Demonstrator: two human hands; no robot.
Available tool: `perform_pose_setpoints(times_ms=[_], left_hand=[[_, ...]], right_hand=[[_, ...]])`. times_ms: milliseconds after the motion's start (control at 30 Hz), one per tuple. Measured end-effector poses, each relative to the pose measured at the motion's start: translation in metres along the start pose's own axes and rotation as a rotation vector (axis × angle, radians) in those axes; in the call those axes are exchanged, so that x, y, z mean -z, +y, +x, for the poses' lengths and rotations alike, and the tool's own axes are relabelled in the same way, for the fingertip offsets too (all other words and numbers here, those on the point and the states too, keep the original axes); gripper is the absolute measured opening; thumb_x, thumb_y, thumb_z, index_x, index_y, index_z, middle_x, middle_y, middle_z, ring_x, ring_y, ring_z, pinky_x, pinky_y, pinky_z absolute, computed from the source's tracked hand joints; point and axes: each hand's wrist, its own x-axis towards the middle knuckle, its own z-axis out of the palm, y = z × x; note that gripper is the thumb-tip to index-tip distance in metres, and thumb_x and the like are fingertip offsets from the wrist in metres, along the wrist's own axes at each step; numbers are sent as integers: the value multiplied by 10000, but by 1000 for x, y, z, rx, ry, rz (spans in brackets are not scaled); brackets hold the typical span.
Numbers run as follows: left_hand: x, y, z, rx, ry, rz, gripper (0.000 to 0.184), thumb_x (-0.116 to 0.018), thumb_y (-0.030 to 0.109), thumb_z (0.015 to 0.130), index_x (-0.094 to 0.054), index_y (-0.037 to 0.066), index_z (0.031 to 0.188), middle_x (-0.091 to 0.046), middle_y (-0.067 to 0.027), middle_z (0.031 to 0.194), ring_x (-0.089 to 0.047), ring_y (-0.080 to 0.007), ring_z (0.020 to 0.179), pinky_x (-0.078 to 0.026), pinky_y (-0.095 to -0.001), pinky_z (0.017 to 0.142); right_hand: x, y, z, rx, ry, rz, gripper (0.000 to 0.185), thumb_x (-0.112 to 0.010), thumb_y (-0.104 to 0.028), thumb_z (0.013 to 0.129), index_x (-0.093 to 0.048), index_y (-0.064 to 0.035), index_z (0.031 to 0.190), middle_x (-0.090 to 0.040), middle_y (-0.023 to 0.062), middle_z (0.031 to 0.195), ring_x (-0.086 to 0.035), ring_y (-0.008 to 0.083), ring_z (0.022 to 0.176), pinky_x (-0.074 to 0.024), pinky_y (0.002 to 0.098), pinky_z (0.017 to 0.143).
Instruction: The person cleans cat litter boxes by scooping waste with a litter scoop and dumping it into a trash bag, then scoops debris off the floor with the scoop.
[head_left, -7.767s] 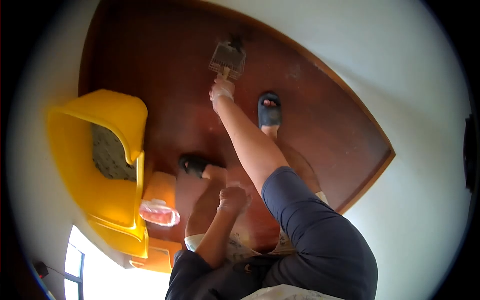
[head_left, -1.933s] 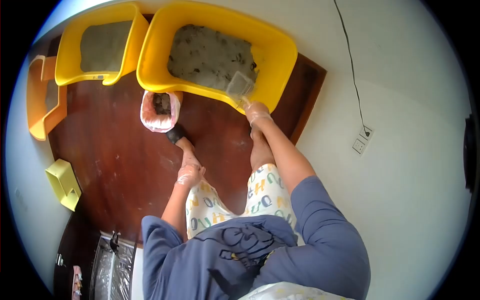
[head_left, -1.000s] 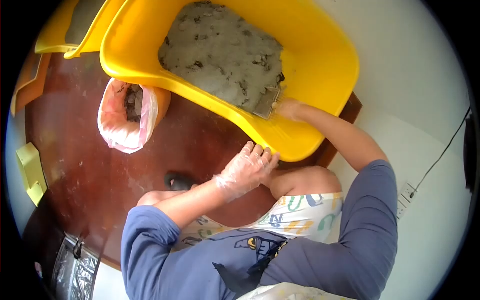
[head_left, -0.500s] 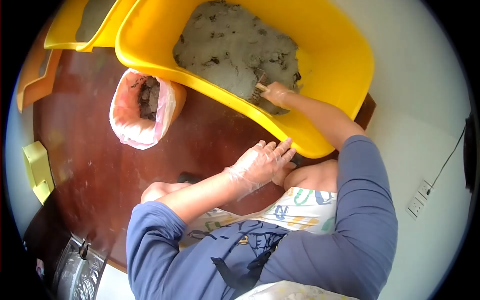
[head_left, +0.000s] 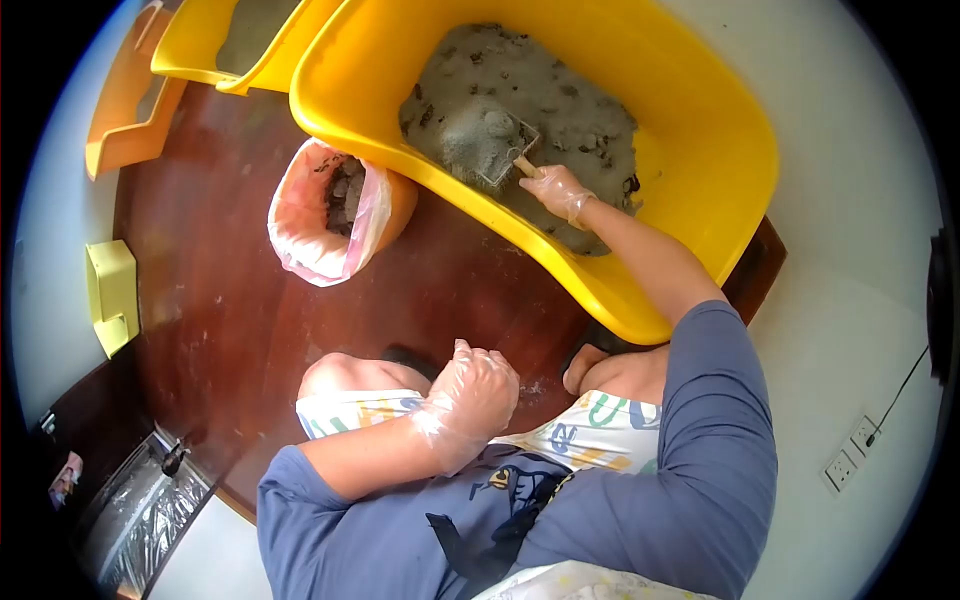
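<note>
In a clear glove, my right hand [head_left: 558,190] grips the short handle of a wire scoop [head_left: 507,150] inside the large yellow litter box [head_left: 710,120]. Grey litter [head_left: 575,120] with dark clumps covers the bottom of the box, and a pale heap of it lies on the scoop. My left hand [head_left: 474,392], also gloved, is above my lap with its fingers curled in; whether anything is inside them is hidden. Left of the large box stands a bin [head_left: 398,212] with a pink-white bag [head_left: 298,225] and grey clumps in it.
A second yellow box [head_left: 190,40] and an orange tray [head_left: 125,148] stand at the upper left. A small light-yellow container [head_left: 112,290] is by the left wall. The reddish-brown floor [head_left: 230,330] spreads below them. Wall sockets [head_left: 852,455] with a black cord are at the right.
The scoop has moved left through the litter and now carries a heap. My left hand has left the large box's rim, drawn back toward my lap and curled its fingers.
</note>
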Motion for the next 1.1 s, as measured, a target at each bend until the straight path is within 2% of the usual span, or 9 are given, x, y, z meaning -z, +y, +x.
perform_pose_setpoints(times_ms=[67, 167, 300, 433, 500, 733, 933, 1033, 1100], left_hand=[[-9, 5, 16, 44, 26, -6, 135, -608, 187, 859, -701, 89, 845, -653, -72, 813, -653, -211, 799, -482, -383, 781], [-40, 2, 35, -40, 223, 58, 133, -611, 193, 861, -705, 99, 855, -665, -69, 840, -660, -208, 816, -483, -367, 771], [-58, -5, 29, -17, -297, -56, 161, -687, 291, 829, -751, 144, 851, -729, -29, 855, -696, -189, 837, -482, -344, 716], [-60, -2, 29, 9, -167, 52, 212, -746, 348, 779, -751, 148, 847, -731, -22, 859, -696, -178, 838, -480, -332, 698], [-53, -8, 32, 8, -138, 57, 231, -761, 364, 767, -749, 149, 848, -730, -21, 859, -694, -174, 837, -479, -326, 697], [-45, -17, 31, -27, -231, 49, 230, -766, 361, 754, -764, 163, 871, -731, -14, 855, -707, -179, 864, -487, -326, 692], [-58, -15, 30, 0, -216, 33, 223, -767, 345, 738, -771, 159, 862, -733, -14, 861, -709, -183, 862, -492, -332, 693], [-48, -18, 26, -20, -215, 45, 189, -743, 319, 761, -773, 158, 855, -734, -16, 865, -707, -184, 853, -490, -338, 688], [-48, -18, 25, -18, -219, 47, 166, -719, 299, 784, -774, 157, 850, -735, -16, 864, -706, -187, 844, -489, -344, 680]], right_hand=[[2, -5, 8, 26, 29, 38, 377, -691, -376, 938, -661, -1, 919, -531, 43, 709, -443, 176, 664, -426, 373, 652], [8, -15, 16, 48, 125, 80, 371, -693, -371, 940, -649, -5, 899, -517, 27, 707, -431, 168, 658, -414, 364, 642], [17, -29, 14, -5, 123, 26, 388, -685, -385, 948, -635, -5, 881, -534, 26, 712, -443, 171, 661, -419, 371, 647], [19, -32, 17, -9, 163, 130, 395, -676, -400, 955, -640, -10, 904, -542, 26, 726, -459, 173, 678, -429, 371, 673], [22, -39, 17, 19, 138, 29, 396, -676, -400, 956, -648, -6, 926, -554, 35, 737, -471, 175, 688, -435, 370, 686], [9, -47, 15, 64, 93, -163, 410, -671, -399, 957, -664, 8, 1000, -597, 66, 781, -522, 204, 713, -459, 389, 720], [-1, -48, 20, 13, 66, -74, 414, -653, -411, 960, -663, -2, 1028, -609, 84, 784, -543, 231, 716, -457, 394, 711], [4, -36, 33, 54, 12, -191, 418, -651, -415, 960, -666, -5, 1042, -606, 86, 792, -535, 230, 721, -457, 393, 717], [3, -47, 27, 8, 56, -129, 412, -654, -400, 966, -659, 12, 998, -566, 67, 782, -498, 190, 742, -446, 368, 741]])
